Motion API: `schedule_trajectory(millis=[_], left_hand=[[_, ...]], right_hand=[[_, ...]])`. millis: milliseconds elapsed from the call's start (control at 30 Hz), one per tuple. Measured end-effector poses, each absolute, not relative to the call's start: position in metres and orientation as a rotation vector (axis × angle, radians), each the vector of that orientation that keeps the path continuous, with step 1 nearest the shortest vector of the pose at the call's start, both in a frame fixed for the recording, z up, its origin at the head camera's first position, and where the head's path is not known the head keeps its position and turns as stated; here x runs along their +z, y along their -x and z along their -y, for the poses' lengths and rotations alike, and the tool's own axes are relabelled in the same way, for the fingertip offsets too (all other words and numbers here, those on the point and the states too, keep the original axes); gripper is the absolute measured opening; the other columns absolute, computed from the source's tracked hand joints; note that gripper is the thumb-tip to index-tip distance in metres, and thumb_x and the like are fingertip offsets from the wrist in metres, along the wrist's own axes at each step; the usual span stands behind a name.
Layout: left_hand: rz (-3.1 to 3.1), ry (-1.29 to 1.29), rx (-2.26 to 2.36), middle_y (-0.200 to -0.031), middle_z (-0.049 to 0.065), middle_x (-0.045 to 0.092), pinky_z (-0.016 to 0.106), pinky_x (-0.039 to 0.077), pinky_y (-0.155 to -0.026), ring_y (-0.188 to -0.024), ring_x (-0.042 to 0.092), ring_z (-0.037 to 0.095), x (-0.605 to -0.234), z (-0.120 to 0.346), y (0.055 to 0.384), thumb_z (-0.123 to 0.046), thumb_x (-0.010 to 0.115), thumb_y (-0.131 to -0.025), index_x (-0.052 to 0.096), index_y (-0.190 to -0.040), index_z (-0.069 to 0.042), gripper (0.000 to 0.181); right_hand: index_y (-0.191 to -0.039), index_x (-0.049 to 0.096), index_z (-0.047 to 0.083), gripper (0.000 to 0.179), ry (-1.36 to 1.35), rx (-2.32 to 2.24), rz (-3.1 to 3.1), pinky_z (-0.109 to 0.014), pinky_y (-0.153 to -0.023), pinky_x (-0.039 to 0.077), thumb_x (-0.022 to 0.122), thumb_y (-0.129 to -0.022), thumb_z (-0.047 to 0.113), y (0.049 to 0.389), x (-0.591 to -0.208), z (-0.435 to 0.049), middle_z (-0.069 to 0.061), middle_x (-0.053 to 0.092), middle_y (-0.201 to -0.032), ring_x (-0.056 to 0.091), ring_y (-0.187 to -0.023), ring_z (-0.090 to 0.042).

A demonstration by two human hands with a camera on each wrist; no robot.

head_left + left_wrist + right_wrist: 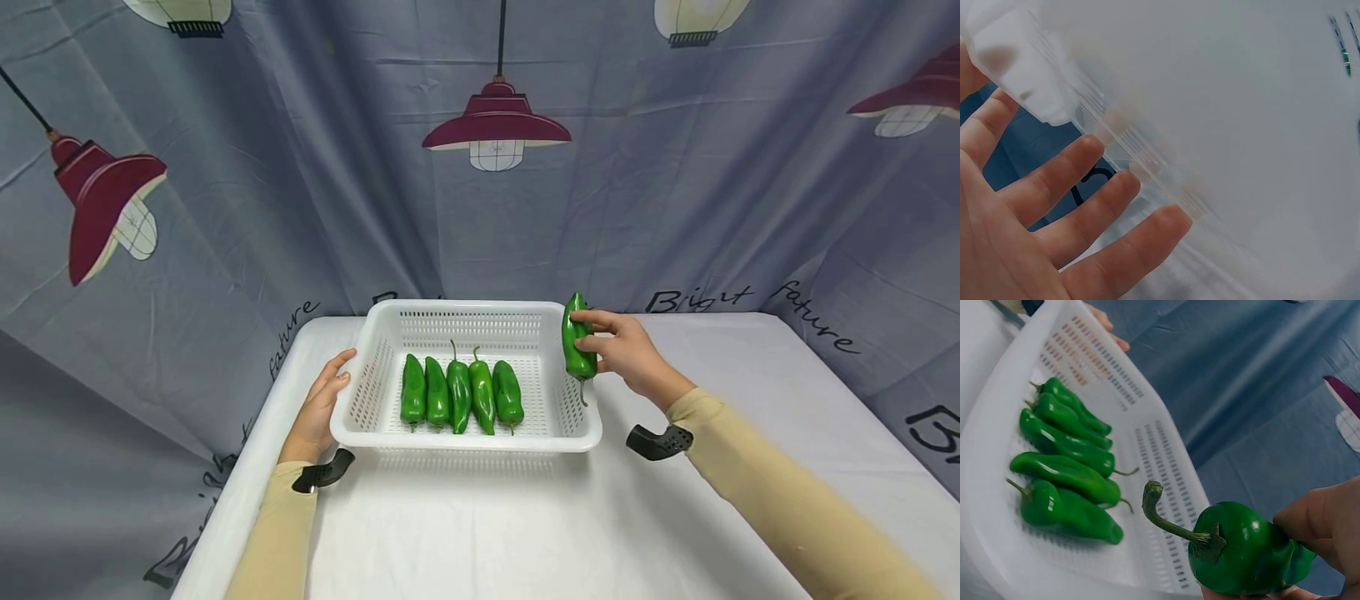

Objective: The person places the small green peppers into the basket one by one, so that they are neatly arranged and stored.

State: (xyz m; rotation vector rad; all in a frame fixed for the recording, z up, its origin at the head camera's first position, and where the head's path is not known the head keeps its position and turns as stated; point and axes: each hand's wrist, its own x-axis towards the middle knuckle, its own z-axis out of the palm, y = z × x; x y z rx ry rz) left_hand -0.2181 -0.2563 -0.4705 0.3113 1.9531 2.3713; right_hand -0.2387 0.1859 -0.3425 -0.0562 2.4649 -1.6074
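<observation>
A white plastic basket (465,443) with slotted walls stands on the table. Several green peppers (458,388) lie side by side on its floor, left of the middle. My right hand (633,354) pinches another green pepper (576,337) over the basket's right rim, its stem hanging down. In the right wrist view this held pepper (1235,550) shows its curved stem close up. At the basket's left side is my left hand (315,417); in the left wrist view its nearly straight fingers (1141,256) touch the slotted outer wall.
The basket rests on a white-covered table (465,533), toward its back edge. Behind hangs a grey-blue curtain (495,225) printed with red lamps and lettering. A black wrist strap (660,442) sits on the right sleeve, and another strap (322,472) on the left.
</observation>
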Motion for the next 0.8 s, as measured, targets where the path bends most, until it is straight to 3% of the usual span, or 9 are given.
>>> schedule_trajectory(millis=[267,567,800], left_hand=[[-1.923,-0.333,2.388,-0.135,-0.015,0.056,0.02,0.054,-0.091,-0.115,0.061,0.002,-0.471,0.257,0.218,-0.028,0.038,-0.111,0.038,-0.146,-0.026,0.035],[-1.893,-0.345,2.397,-0.133,-0.015,0.057,0.021,0.054,-0.089,-0.112,0.061,0.003,-0.472,0.257,0.219,-0.027,0.037,-0.111,0.04,-0.142,-0.03,0.031],[-1.894,-0.355,2.41,-0.133,-0.014,0.056,0.021,0.055,-0.088,-0.112,0.061,0.003,-0.473,0.257,0.219,-0.026,0.038,-0.111,0.04,-0.143,-0.029,0.032]], right_hand=[[-0.152,0.046,0.007,0.053,0.1,-1.546,-2.475,-0.042,-0.086,0.061,0.058,-0.099,0.006,0.242,-0.354,-0.165,-0.027,0.043,-0.152,0.061,-0.125,-0.042],[-0.148,0.052,0.01,0.05,0.141,-1.354,-2.508,-0.034,-0.073,0.059,0.063,-0.099,0.011,0.246,-0.369,-0.142,-0.026,0.046,-0.148,0.068,-0.098,-0.025],[-0.144,0.056,0.008,0.048,0.197,-1.284,-2.5,-0.033,-0.066,0.059,0.066,-0.096,0.009,0.247,-0.377,-0.123,-0.028,0.052,-0.142,0.069,-0.095,-0.025]])
